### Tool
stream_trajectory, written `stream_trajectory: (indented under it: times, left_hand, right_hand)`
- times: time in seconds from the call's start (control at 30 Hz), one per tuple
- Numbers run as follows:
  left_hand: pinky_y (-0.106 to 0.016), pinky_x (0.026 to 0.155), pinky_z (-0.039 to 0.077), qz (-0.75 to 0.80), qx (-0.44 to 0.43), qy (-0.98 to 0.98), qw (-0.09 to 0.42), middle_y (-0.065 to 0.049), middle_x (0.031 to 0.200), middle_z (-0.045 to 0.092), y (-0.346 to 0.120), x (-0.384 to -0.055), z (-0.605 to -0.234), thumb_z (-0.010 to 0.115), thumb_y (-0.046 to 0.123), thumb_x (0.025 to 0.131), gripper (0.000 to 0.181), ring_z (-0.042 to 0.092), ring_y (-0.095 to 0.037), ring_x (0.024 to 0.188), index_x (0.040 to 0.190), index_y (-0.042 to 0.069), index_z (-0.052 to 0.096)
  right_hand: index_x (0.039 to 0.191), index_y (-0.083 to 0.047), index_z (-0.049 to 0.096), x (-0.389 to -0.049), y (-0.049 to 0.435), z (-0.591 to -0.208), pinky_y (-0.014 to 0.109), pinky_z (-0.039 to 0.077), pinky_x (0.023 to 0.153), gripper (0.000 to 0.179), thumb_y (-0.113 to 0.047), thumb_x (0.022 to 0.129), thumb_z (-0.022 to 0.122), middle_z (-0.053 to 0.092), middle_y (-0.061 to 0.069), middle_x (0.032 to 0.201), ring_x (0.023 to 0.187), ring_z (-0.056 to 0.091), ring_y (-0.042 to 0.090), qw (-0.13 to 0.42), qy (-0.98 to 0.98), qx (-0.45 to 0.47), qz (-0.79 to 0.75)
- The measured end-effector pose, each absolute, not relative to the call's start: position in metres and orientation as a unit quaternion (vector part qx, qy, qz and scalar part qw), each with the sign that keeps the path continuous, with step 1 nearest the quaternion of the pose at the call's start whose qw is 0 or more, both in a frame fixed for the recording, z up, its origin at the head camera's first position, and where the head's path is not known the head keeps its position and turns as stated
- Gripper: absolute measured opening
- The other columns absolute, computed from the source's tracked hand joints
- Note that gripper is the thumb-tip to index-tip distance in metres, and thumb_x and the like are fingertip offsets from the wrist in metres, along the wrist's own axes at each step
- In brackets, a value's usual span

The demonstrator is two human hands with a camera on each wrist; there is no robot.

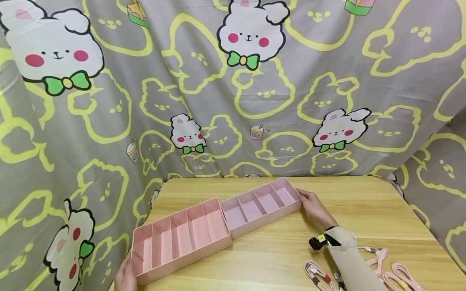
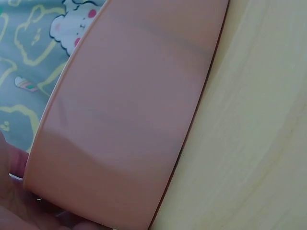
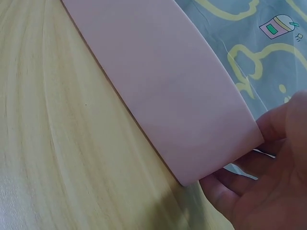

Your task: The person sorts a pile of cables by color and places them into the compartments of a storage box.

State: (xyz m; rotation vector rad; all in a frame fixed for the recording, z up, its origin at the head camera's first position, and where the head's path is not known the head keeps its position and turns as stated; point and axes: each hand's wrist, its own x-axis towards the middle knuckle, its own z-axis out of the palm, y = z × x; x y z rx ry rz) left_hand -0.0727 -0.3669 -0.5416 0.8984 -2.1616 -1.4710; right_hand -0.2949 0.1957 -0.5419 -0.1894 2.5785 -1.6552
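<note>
Two divided storage boxes lie end to end at a slant across the table. The larger, salmon-pink box (image 1: 185, 260) is on the left and has several slots. A narrower, paler pink box (image 1: 265, 218), also with several compartments, meets its right end. My left hand (image 1: 125, 277) grips the near left end of the salmon box, thumb at the rim. In the left wrist view that box's long side wall (image 2: 124, 105) fills the middle. My right hand (image 3: 268, 187) holds the far end of the paler box, thumb at the upper edge and fingers against the end wall. The compartments show no contents.
Coiled pink cables (image 1: 381, 256) lie at the table's front right, partly behind my right sleeve (image 1: 351, 258). A small black camera (image 1: 317, 242) sits on that wrist. A grey patterned curtain (image 1: 225, 93) hangs behind and beside the wooden table (image 1: 364, 210).
</note>
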Motion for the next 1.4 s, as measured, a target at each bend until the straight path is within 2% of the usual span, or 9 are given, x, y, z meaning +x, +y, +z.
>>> stream_trajectory:
  times: [0.1, 0.23, 0.33, 0.53, 0.7, 0.83, 0.93, 1.03, 1.4]
  left_hand:
    - [-0.007, 0.114, 0.032, -0.51, 0.331, -0.769, 0.195, 0.02, 0.141, 0.056, -0.368, -0.071, -0.545, 0.035, 0.025, 0.109, 0.053, 0.037, -0.018, 0.15, 0.151, -0.006, 0.042]
    - [-0.008, 0.111, 0.033, -0.491, 0.329, -0.782, 0.199, 0.001, 0.142, 0.065, -0.367, -0.071, -0.544, 0.035, 0.022, 0.108, 0.051, 0.041, -0.028, 0.149, 0.148, -0.007, 0.045]
    - [-0.032, 0.125, 0.031, -0.481, 0.318, -0.794, 0.192, -0.036, 0.152, 0.041, -0.366, -0.071, -0.541, 0.031, 0.018, 0.108, 0.051, 0.036, -0.054, 0.144, 0.148, -0.01, 0.042]
    - [-0.064, 0.121, 0.027, -0.49, 0.314, -0.795, 0.169, -0.036, 0.154, 0.037, -0.365, -0.073, -0.536, 0.029, 0.02, 0.108, 0.053, 0.033, -0.057, 0.145, 0.15, -0.01, 0.04]
    - [-0.062, 0.123, 0.027, -0.495, 0.306, -0.8, 0.15, -0.036, 0.156, 0.034, -0.365, -0.074, -0.535, 0.027, 0.023, 0.109, 0.054, 0.032, -0.055, 0.147, 0.152, -0.008, 0.039]
    - [-0.028, 0.121, 0.035, -0.475, 0.297, -0.813, 0.158, -0.033, 0.155, 0.041, -0.363, -0.076, -0.537, 0.029, 0.022, 0.109, 0.053, 0.044, -0.03, 0.147, 0.152, -0.005, 0.044]
    - [-0.034, 0.12, 0.038, -0.466, 0.281, -0.823, 0.163, -0.035, 0.153, 0.043, -0.359, -0.079, -0.535, 0.028, 0.02, 0.109, 0.052, 0.045, -0.033, 0.146, 0.15, -0.007, 0.046]
    - [-0.065, 0.119, 0.03, -0.471, 0.262, -0.829, 0.152, -0.037, 0.154, 0.04, -0.356, -0.083, -0.532, 0.024, 0.02, 0.11, 0.054, 0.036, -0.056, 0.145, 0.151, -0.01, 0.042]
    - [-0.067, 0.121, 0.026, -0.487, 0.236, -0.829, 0.142, -0.038, 0.157, 0.035, -0.346, -0.099, -0.529, 0.022, 0.018, 0.111, 0.054, 0.031, -0.055, 0.148, 0.153, -0.012, 0.038]
  right_hand:
    - [0.15, 0.013, 0.042, -0.295, 0.196, -0.542, 0.058, 0.033, 0.124, 0.046, -0.007, 0.11, 0.038, 0.044, 0.034, 0.154, 0.148, 0.04, 0.047, 0.036, 0.84, -0.059, -0.539]
    - [0.149, 0.014, 0.043, -0.294, 0.196, -0.541, 0.057, 0.034, 0.123, 0.045, -0.007, 0.109, 0.038, 0.045, 0.034, 0.153, 0.146, 0.042, 0.047, 0.035, 0.839, -0.059, -0.54]
    - [0.149, 0.014, 0.043, -0.293, 0.195, -0.54, 0.058, 0.034, 0.123, 0.045, -0.007, 0.109, 0.038, 0.045, 0.034, 0.153, 0.146, 0.042, 0.048, 0.034, 0.841, -0.06, -0.536]
    - [0.15, 0.014, 0.041, -0.293, 0.198, -0.54, 0.058, 0.032, 0.124, 0.046, -0.006, 0.11, 0.037, 0.043, 0.034, 0.155, 0.148, 0.039, 0.049, 0.039, 0.837, -0.061, -0.543]
    - [0.151, 0.014, 0.04, -0.293, 0.202, -0.542, 0.057, 0.033, 0.124, 0.046, -0.007, 0.11, 0.036, 0.042, 0.034, 0.155, 0.148, 0.04, 0.047, 0.044, 0.834, -0.06, -0.547]
    - [0.152, 0.014, 0.039, -0.292, 0.205, -0.542, 0.057, 0.032, 0.124, 0.047, -0.008, 0.111, 0.036, 0.041, 0.035, 0.156, 0.149, 0.038, 0.047, 0.047, 0.831, -0.057, -0.552]
    - [0.152, 0.014, 0.038, -0.291, 0.21, -0.542, 0.057, 0.031, 0.124, 0.047, -0.009, 0.111, 0.035, 0.04, 0.035, 0.157, 0.15, 0.037, 0.047, 0.049, 0.828, -0.054, -0.557]
    - [0.153, 0.014, 0.037, -0.29, 0.216, -0.541, 0.057, 0.033, 0.123, 0.048, -0.011, 0.112, 0.034, 0.039, 0.035, 0.157, 0.149, 0.037, 0.048, 0.046, 0.832, -0.05, -0.551]
    - [0.153, 0.013, 0.037, -0.282, 0.232, -0.542, 0.054, 0.035, 0.122, 0.049, -0.013, 0.112, 0.034, 0.04, 0.035, 0.157, 0.148, 0.039, 0.046, 0.042, 0.833, -0.04, -0.55]
